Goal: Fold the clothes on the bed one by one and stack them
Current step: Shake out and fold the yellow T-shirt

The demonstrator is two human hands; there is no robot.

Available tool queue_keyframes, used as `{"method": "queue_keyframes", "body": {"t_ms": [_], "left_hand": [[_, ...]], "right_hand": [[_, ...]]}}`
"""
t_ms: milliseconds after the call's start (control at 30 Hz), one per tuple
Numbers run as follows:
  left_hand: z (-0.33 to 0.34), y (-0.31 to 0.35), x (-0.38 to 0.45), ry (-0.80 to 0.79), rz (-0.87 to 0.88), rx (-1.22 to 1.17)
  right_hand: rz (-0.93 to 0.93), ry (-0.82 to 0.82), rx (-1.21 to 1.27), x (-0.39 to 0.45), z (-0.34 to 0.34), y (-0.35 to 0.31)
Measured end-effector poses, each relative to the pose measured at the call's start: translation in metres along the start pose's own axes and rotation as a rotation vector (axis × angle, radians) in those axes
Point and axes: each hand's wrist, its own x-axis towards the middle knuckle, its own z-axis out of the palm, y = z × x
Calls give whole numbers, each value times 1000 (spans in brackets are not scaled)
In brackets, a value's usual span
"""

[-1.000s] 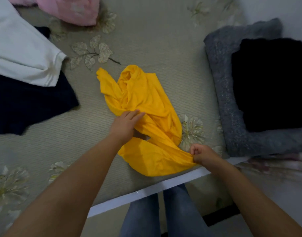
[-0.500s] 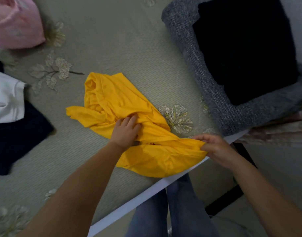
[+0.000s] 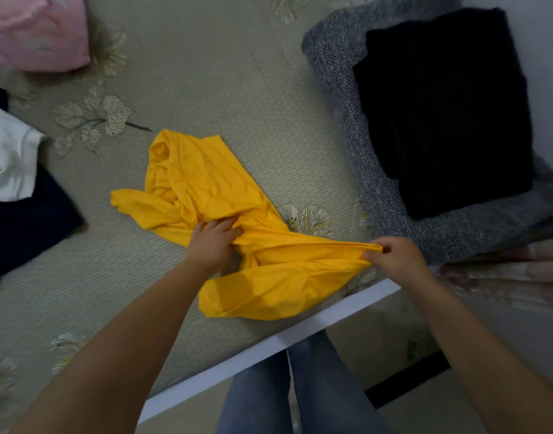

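Note:
A crumpled yellow shirt [image 3: 212, 195] lies on the bed [image 3: 237, 89] near its front edge. My left hand [image 3: 213, 242] grips a bunch of its fabric at the middle. My right hand [image 3: 394, 256] pinches the shirt's right corner and holds it stretched out toward the bed edge. On the right sits a stack of folded clothes: a black garment [image 3: 441, 108] on top of a grey one [image 3: 356, 126].
Loose clothes lie at the left: a white garment [image 3: 9, 158] over a dark navy one [image 3: 24, 227], and a pink one [image 3: 34, 29] at the back left. The bed's white edge [image 3: 269, 349] runs diagonally in front; my legs in jeans [image 3: 300, 389] stand below it.
My right hand has pulled the shirt's corner out to the right, stretching the fabric taut. My left hand has bunched the shirt's middle. The upper part of the shirt has spread leftward.

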Motion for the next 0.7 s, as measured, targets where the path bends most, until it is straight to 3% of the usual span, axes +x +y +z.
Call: {"method": "queue_keyframes", "body": {"t_ms": [100, 167, 300, 400, 533, 700], "left_hand": [[-37, -8, -2, 153, 136, -130], [-73, -14, -12, 257, 120, -234], [-148, -14, -29, 589, -193, -602], [-197, -20, -40, 483, -323, -826], [-258, -24, -65, 578, -331, -849], [-328, -18, -112, 986, -315, -852]], "right_hand": [[-67, 80, -50, 15, -20, -6], [-114, 125, -85, 29, -35, -23], [-312, 248, 34, 46, -59, -100], [-376, 298, 187, 44, -75, -170], [-254, 208, 420, 36, -99, -236], [-397, 175, 507, -6, -149, -297]]}}
